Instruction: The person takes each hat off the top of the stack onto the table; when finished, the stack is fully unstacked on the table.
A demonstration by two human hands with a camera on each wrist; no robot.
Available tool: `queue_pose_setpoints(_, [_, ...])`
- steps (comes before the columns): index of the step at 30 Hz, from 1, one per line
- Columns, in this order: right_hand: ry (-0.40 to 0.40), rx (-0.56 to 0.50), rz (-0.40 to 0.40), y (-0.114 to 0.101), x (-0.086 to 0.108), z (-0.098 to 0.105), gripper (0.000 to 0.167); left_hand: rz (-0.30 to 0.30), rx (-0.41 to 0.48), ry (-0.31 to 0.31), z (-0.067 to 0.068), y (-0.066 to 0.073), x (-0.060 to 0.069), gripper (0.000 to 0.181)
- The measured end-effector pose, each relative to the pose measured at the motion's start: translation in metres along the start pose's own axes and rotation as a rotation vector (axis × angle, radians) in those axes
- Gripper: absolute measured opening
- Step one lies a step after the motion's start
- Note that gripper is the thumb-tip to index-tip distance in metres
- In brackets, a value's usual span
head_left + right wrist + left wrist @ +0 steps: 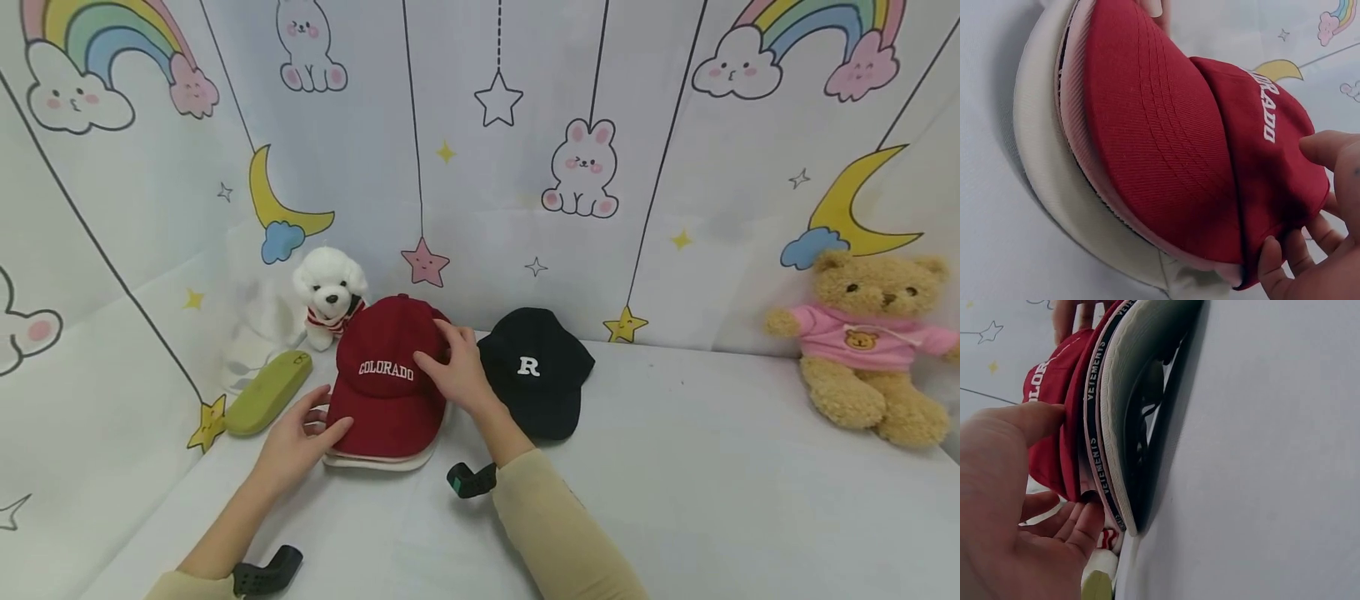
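Note:
A red baseball cap (390, 373) lettered COLORADO tops a stack of caps. Below it show a pale pink cap (1072, 87) and a cream cap (1038, 131) at the bottom; black tape lettered VETEMENTS (1092, 394) runs along one brim edge. My left hand (296, 437) holds the red cap at its brim's left side, thumb (1044, 419) on top and fingertips at the edge below. With the thumb on the crown's front and the fingers at its side rim, my right hand (462, 371) grips the red cap from the right. Its farther fingertips are partly hidden.
A black cap (532, 375) with a white R sits right of the stack. Behind the stack is a white plush dog (330, 287); a green glasses case (270, 393) lies left. A teddy bear (873, 342) in pink sits far right, by the patterned backdrop.

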State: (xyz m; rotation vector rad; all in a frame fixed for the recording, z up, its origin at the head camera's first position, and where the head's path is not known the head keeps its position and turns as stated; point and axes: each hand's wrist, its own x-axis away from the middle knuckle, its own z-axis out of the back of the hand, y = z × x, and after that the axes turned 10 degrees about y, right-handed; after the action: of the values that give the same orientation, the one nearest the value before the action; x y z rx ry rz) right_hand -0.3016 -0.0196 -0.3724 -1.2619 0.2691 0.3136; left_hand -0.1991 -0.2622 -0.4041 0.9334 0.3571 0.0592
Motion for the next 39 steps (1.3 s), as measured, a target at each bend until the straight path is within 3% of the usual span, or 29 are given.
queue_pose_setpoints(9, [0.034,0.009,0.119,-0.008,0.000,0.004,0.060,0.033,0.045,0.020,-0.003,0.007,0.003,0.073])
queue_pose_setpoints(21, [0.069,-0.004,0.254,-0.028,0.002,0.015,0.057,-0.012,0.132,0.100,-0.006,0.019,0.007,0.067])
queue_pose_setpoints(31, [0.077,-0.039,0.262,-0.041,0.002,0.029,0.057,-0.059,0.141,0.142,-0.011,0.034,0.005,0.064])
queue_pose_setpoints(39, [0.094,0.007,0.288,-0.040,-0.005,0.053,0.058,-0.067,0.169,0.119,-0.024,0.054,0.001,0.065])
